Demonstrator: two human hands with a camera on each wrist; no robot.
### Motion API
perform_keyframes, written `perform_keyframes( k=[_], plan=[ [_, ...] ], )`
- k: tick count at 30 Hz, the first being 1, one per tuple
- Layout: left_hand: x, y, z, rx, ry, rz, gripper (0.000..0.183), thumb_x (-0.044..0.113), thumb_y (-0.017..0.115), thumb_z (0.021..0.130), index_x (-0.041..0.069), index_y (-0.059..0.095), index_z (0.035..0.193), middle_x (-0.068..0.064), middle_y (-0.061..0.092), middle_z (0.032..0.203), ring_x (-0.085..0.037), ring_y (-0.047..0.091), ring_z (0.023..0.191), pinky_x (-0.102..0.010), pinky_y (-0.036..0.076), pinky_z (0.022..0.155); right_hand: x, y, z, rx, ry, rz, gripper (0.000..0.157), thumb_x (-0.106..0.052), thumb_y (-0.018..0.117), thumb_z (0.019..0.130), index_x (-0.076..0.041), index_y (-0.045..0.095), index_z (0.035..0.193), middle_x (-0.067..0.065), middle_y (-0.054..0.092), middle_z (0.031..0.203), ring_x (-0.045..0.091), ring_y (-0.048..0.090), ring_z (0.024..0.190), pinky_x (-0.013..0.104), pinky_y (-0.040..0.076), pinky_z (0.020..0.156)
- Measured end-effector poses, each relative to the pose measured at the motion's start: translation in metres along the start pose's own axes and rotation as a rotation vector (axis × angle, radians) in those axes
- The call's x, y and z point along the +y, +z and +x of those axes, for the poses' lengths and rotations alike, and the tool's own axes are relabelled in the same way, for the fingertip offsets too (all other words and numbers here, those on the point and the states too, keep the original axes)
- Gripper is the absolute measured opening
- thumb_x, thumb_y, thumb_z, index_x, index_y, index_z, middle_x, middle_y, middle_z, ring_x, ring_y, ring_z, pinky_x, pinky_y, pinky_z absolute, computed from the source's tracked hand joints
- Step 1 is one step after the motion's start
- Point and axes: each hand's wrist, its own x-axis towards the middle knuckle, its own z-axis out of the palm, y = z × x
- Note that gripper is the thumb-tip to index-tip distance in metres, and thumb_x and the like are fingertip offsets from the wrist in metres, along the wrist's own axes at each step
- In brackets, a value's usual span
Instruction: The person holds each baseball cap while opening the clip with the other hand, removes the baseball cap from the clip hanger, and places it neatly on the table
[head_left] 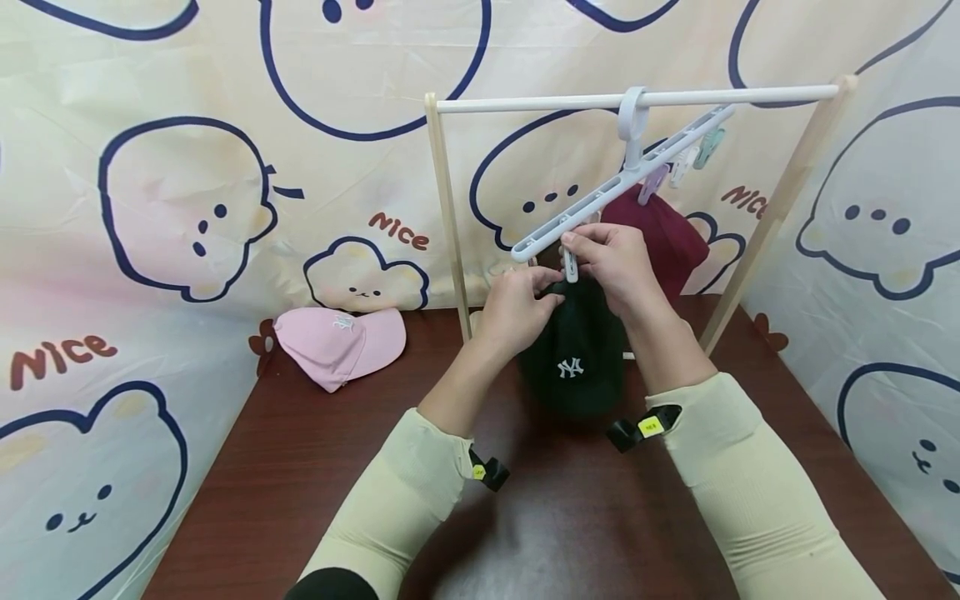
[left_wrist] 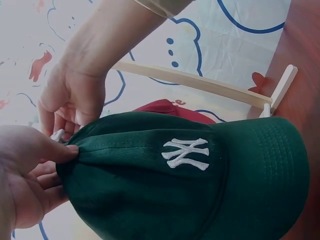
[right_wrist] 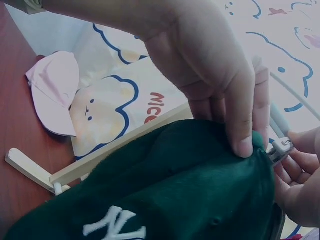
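A dark green cap (head_left: 577,329) with a white NY emblem hangs brim down below a pale blue hanger (head_left: 624,181). My left hand (head_left: 517,307) pinches the cap's crown between thumb and fingers, as the right wrist view also shows. With thumb and fingertips my right hand (head_left: 621,260) grips a light grey clip (head_left: 572,266) under the hanger's near end. In the right wrist view that clip (right_wrist: 281,149) sits right at the pinched cloth. Behind the right hand, a maroon cap (head_left: 663,237) hangs from the same hanger.
The hanger hooks over a white rod (head_left: 525,105) on a wooden stand (head_left: 444,208). Purple, white and green clips (head_left: 708,148) dangle from its far end. A pink cap (head_left: 330,346) lies at the back left of the brown table (head_left: 555,525). Printed cloth (head_left: 187,75) surrounds the table.
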Motion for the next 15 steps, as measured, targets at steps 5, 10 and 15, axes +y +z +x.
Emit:
perform_keyframes(
  k=[5,10,15],
  plan=[
    [-0.006,0.001,-0.004,0.007,0.015,0.016,0.022,0.015,0.068,0.087,0.012,0.07,0.108,-0.001,0.072,0.101,-0.01,0.062,0.087,-0.024,0.051,0.08,0.0,0.002,-0.001,0.008,0.011,-0.013,0.034,-0.024,0.065,0.089,0.003,0.066,0.111,0.002,0.063,0.092,0.017,0.055,0.087,0.023,0.055,0.069],
    [-0.012,-0.001,-0.008,0.003,0.012,-0.003,0.021,0.015,0.069,0.086,0.012,0.07,0.107,0.0,0.072,0.1,-0.011,0.061,0.09,-0.024,0.051,0.082,0.001,0.003,-0.002,-0.003,0.018,-0.015,0.038,-0.028,0.066,0.088,0.0,0.066,0.114,0.005,0.064,0.101,0.017,0.057,0.09,0.024,0.055,0.074],
    [-0.021,-0.004,-0.013,-0.008,-0.035,-0.042,0.021,0.017,0.069,0.086,0.014,0.07,0.106,0.001,0.071,0.099,-0.012,0.063,0.092,-0.025,0.051,0.085,0.002,0.005,-0.004,-0.03,-0.004,-0.029,0.043,-0.031,0.068,0.086,-0.003,0.064,0.118,0.009,0.063,0.113,0.019,0.058,0.097,0.028,0.054,0.082]
  ],
)
